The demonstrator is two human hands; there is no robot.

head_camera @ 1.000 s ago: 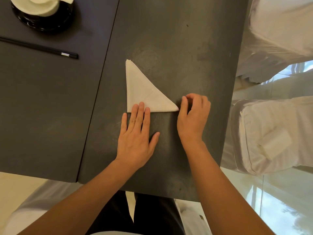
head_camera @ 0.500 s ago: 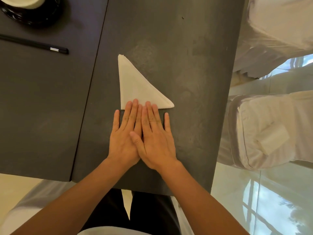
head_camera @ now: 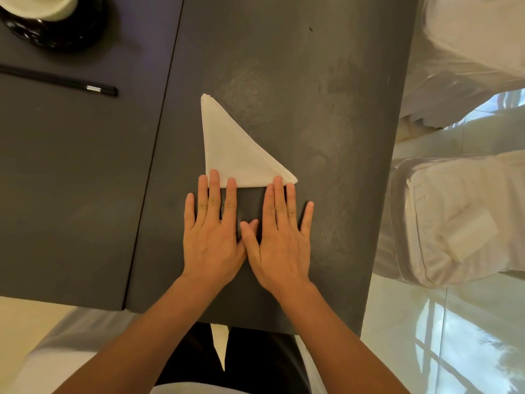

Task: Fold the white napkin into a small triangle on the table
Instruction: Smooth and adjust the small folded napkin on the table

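Both hands are down flat on the dark tabletop (head_camera: 326, 109), palms down, side by side, thumbs meeting in the middle. The white napkin (head_camera: 235, 155) lies just beyond them, already a neat triangle: one long edge runs straight up its left side to a sharp tip, its near edge runs level, and the slanted edge drops to a point on the right.

The left hand (head_camera: 211, 240) has no grip on anything. Its fingers are straight and spread, and its two longest fingertips (head_camera: 214, 176) press on the napkin's near-left corner. It's the same story for the right hand (head_camera: 279, 245): fingers are straight, nothing is held, and its fingertips (head_camera: 277, 182) rest on the napkin's near-right point.

Far left on the adjoining panel, well apart, lies a thin black stick (head_camera: 59, 81) with a silver band. Beyond it sits a black dish (head_camera: 56, 32) holding something white, too blurred to name. White-covered chairs (head_camera: 454, 217) stand off the right edge.
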